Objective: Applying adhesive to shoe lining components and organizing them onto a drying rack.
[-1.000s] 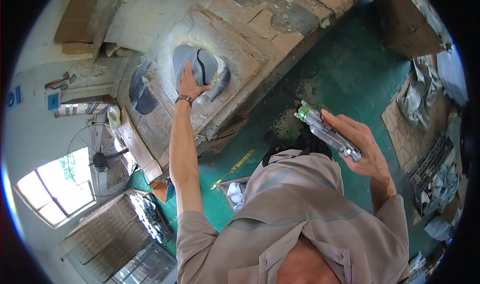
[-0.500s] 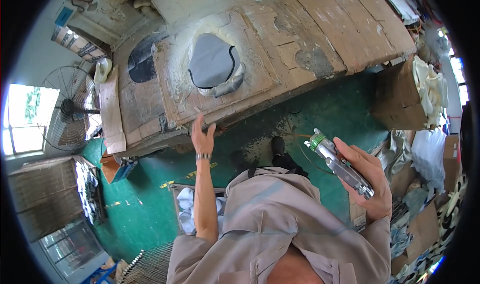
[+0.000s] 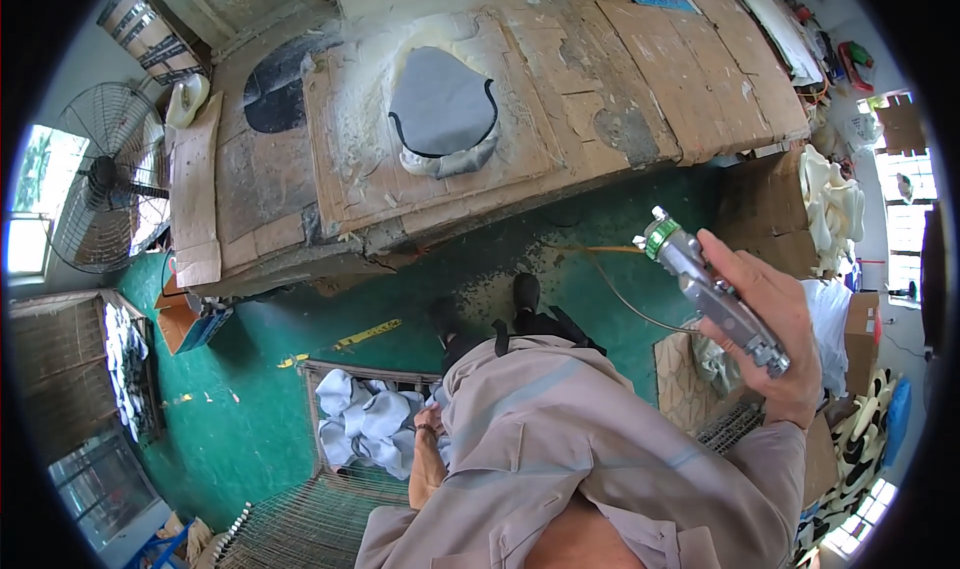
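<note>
My right hand [image 3: 770, 319] is wrapped round a metal spray gun [image 3: 715, 289] with a green ring near its nozzle, held out over the floor to the right. Down by my left hip, my left hand [image 3: 428, 421] touches the edge of a heap of light blue-grey cut pieces [image 3: 372, 419] in a low wire-mesh crate. Its fingers are partly hidden by the pieces and my shirt. On the workbench lies a grey rounded panel [image 3: 440, 99] with black trim, set over a pale padded form [image 3: 452, 161].
Cardboard covers the bench [image 3: 640, 79], crusted with pale residue round the panel. A hose [image 3: 625, 294] trails from the spray gun side. To the left stands a large fan [image 3: 105, 179]; a box of cream-coloured pieces [image 3: 830, 209] is at the right. A wire rack [image 3: 300, 519] stands behind the crate.
My left hand has drawn back from the bench edge, down to the crate of pieces. My right hand has shifted slightly right with the spray gun. The view has turned a little.
</note>
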{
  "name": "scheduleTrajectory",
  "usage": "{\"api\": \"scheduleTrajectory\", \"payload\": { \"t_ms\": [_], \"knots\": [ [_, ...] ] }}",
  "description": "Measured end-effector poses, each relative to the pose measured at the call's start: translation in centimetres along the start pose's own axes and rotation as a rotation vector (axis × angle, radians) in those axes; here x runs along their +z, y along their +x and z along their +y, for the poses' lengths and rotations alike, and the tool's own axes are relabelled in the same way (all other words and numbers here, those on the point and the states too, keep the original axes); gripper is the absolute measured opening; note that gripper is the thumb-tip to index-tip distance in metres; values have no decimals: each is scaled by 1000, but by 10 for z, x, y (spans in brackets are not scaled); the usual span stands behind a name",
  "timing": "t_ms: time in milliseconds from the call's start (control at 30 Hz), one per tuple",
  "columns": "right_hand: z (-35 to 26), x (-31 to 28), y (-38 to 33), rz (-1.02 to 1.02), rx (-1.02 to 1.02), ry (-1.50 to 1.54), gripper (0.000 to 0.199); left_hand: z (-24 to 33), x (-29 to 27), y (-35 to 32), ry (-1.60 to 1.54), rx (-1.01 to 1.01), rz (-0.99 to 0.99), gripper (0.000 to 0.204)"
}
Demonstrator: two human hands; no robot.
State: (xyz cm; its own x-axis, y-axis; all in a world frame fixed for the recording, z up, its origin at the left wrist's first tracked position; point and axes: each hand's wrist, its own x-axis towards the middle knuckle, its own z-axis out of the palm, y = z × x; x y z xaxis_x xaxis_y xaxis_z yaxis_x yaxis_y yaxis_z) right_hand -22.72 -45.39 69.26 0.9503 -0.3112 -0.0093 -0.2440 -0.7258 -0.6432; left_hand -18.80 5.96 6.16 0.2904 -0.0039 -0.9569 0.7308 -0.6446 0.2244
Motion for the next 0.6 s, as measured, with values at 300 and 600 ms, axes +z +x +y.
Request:
{"api": "scheduleTrajectory", "payload": {
  "t_ms": [300, 600],
  "knots": [
    [-46, 4, -8, -93, 105, -145, 68, 36, -47, 95, -965, 192, -1014, 31],
    [-95, 46, -8, 90, 204, -188, 62, 132, -68, 66, -307, 197, 30, 50]
  ]
}}
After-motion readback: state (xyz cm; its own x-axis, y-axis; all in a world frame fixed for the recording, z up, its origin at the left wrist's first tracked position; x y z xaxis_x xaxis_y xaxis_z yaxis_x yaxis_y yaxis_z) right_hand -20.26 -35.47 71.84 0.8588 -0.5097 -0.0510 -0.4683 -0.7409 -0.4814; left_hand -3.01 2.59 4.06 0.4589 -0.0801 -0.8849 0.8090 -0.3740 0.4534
